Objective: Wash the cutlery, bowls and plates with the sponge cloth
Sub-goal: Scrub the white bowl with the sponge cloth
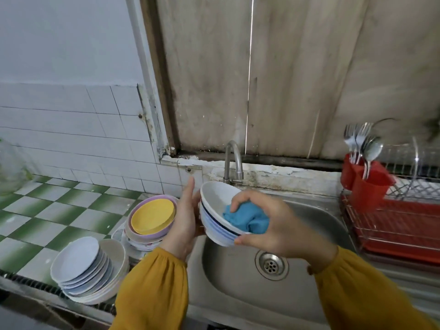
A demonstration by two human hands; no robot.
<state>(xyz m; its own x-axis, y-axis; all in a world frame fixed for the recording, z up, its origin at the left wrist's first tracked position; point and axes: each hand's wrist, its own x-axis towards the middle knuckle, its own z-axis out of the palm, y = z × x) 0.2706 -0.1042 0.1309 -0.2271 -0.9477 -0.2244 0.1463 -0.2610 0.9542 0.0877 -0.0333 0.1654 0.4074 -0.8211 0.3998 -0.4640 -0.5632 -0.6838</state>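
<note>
Over the sink (238,282), a bit below the tap (234,158), the white bowl (215,198) is kept tilted with its mouth turned to the right and up. The left hand (184,220) holds it from behind; the palm lies against the outer wall, the thumb points straight up beside the rim, and the other fingers are hidden behind the bowl. The right hand (281,225) grips the blue cloth (245,219) bunched under curled fingers and presses it on the inner wall near the lower rim, while its thumb sits under the rim on the outside. Both wrists are raised, and the yellow sleeves come in from below.

The step, as I judge it, is wiping the inside of this bowl. To do it well, the cloth should go round the whole inner wall and down to the bottom, not only along the edge, and the left hand should turn the bowl little by little against the rubbing. After that, the outside and the foot need the same. A wet bowl can slip, so the left hand should stay firm.

More plates (78,260) wait in stacks on the counter at the left
</note>
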